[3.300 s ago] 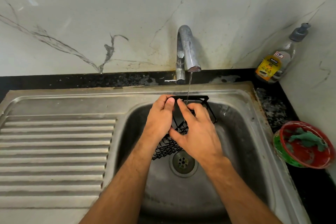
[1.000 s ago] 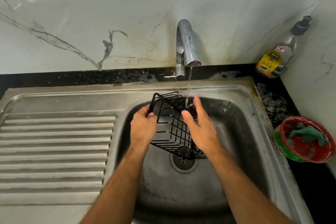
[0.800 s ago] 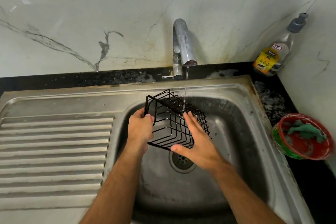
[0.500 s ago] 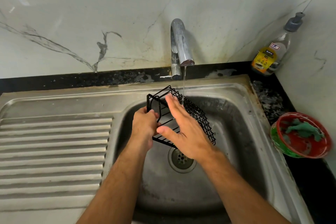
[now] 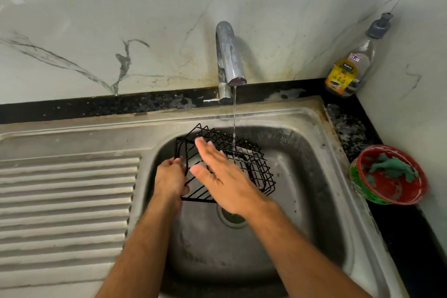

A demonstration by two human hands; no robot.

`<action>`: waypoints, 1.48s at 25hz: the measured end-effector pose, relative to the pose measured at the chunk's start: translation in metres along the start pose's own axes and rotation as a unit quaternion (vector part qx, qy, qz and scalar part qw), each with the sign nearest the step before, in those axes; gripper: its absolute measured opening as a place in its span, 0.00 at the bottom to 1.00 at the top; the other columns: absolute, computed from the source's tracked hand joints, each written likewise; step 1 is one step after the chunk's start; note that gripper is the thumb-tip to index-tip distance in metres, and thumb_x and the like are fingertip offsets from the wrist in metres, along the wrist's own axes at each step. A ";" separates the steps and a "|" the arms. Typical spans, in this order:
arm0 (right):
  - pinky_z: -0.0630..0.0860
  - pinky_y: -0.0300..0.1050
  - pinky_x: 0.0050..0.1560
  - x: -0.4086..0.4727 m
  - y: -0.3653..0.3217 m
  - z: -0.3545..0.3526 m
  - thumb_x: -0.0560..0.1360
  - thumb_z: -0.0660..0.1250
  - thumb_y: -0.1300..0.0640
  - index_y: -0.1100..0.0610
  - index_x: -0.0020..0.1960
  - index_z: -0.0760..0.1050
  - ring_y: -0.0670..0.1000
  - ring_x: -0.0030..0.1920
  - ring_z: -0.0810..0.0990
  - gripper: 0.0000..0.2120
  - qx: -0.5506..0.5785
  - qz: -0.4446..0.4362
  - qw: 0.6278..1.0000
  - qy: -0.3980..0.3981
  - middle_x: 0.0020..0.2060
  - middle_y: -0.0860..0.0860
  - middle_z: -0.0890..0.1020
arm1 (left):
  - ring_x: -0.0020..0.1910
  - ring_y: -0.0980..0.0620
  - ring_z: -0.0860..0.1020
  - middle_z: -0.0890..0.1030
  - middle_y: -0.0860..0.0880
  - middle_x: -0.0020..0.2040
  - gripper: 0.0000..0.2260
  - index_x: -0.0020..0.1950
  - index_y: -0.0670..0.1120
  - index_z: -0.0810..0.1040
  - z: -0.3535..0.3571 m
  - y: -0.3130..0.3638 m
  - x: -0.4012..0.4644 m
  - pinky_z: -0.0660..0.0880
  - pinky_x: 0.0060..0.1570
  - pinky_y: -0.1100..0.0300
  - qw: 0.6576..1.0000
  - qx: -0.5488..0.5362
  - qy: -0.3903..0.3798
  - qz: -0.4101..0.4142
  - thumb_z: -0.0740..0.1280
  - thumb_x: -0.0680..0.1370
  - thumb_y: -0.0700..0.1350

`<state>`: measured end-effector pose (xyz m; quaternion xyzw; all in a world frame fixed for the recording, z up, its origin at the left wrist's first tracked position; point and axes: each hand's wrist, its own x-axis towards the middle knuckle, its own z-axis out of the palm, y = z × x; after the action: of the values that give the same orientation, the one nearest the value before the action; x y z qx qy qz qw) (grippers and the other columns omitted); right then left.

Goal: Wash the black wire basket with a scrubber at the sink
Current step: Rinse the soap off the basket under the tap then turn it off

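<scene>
One hand, my left (image 5: 170, 178), grips the basket (image 5: 232, 162) under the tap (image 5: 228, 55); right (image 5: 225, 176) rests flat, fingers straight. Wet wire might slip.

Both forearms are bare, no sleeves visible; left hand (image 5: 170, 178) and right hand (image 5: 226, 180) wear no gloves, rings or watch

A single wide-angle head-worn view looks forward and steeply down from close above the sink (image 5: 314, 128), facing the marble wall behind the tap (image 5: 228, 55), with both forearms entering from the bottom edge and the counter corner at the right edge.
</scene>
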<state>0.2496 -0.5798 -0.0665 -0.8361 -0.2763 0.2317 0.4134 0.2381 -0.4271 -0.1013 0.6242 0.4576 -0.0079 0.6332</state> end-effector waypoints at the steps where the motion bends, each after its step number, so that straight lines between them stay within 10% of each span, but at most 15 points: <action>1: 0.40 0.39 0.76 0.004 0.006 0.004 0.81 0.47 0.34 0.41 0.81 0.43 0.36 0.77 0.41 0.32 -0.018 0.006 1.000 0.004 0.79 0.37 0.45 | 0.31 0.54 0.64 0.67 0.49 0.37 0.07 0.55 0.46 0.75 -0.003 -0.002 0.001 0.58 0.20 0.66 1.000 0.005 -0.002 0.001 0.57 0.86 0.42; 6: 0.42 0.60 0.78 0.009 0.078 -0.007 0.75 0.41 0.25 0.42 0.80 0.35 0.48 0.79 0.37 0.40 -0.011 0.276 0.961 0.028 0.80 0.44 0.37 | 0.23 0.57 0.64 0.67 0.51 0.32 0.10 0.48 0.47 0.73 -0.020 -0.009 -0.001 0.57 0.18 0.68 0.994 -0.059 -0.095 0.018 0.56 0.87 0.41; 13: 0.37 0.43 0.77 0.022 0.001 0.020 0.80 0.48 0.34 0.45 0.81 0.41 0.42 0.78 0.36 0.34 -0.064 -0.024 0.998 -0.001 0.80 0.41 0.40 | 0.24 0.56 0.68 0.70 0.51 0.30 0.08 0.52 0.48 0.75 -0.047 -0.024 0.000 0.67 0.20 0.66 0.960 -0.178 -0.217 -0.019 0.57 0.86 0.43; 19: 0.42 0.61 0.78 0.034 0.061 -0.002 0.79 0.46 0.30 0.41 0.81 0.45 0.50 0.80 0.42 0.34 0.015 0.254 0.965 0.069 0.81 0.44 0.46 | 0.25 0.56 0.69 0.69 0.51 0.29 0.08 0.55 0.49 0.78 -0.047 -0.024 0.003 0.69 0.21 0.67 0.947 -0.219 -0.234 -0.036 0.60 0.84 0.46; 25: 0.39 0.47 0.77 0.037 0.019 0.013 0.81 0.48 0.35 0.46 0.81 0.42 0.43 0.79 0.38 0.34 -0.029 0.030 0.998 0.042 0.80 0.42 0.43 | 0.25 0.56 0.71 0.69 0.51 0.29 0.08 0.55 0.50 0.77 -0.046 -0.030 0.004 0.70 0.22 0.66 0.950 -0.193 -0.245 -0.025 0.59 0.84 0.47; 31: 0.40 0.60 0.78 0.019 0.066 -0.002 0.79 0.46 0.31 0.41 0.80 0.37 0.47 0.79 0.38 0.35 -0.043 0.184 0.982 0.020 0.79 0.41 0.38 | 0.25 0.57 0.70 0.69 0.52 0.28 0.08 0.53 0.50 0.78 -0.047 -0.030 0.008 0.71 0.21 0.67 0.948 -0.212 -0.236 -0.034 0.59 0.85 0.47; 37: 0.54 0.49 0.79 0.038 0.001 0.037 0.84 0.57 0.44 0.50 0.77 0.65 0.45 0.80 0.52 0.24 -0.053 -0.078 0.995 0.029 0.80 0.46 0.55 | 0.24 0.59 0.76 0.77 0.50 0.31 0.09 0.50 0.45 0.77 -0.047 -0.032 0.011 0.76 0.23 0.66 0.951 -0.212 -0.213 -0.066 0.58 0.85 0.40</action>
<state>0.2550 -0.5344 -0.0940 -0.8387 -0.3408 0.1595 0.3936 0.1992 -0.3902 -0.1235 0.4276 0.3435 -0.0847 0.8318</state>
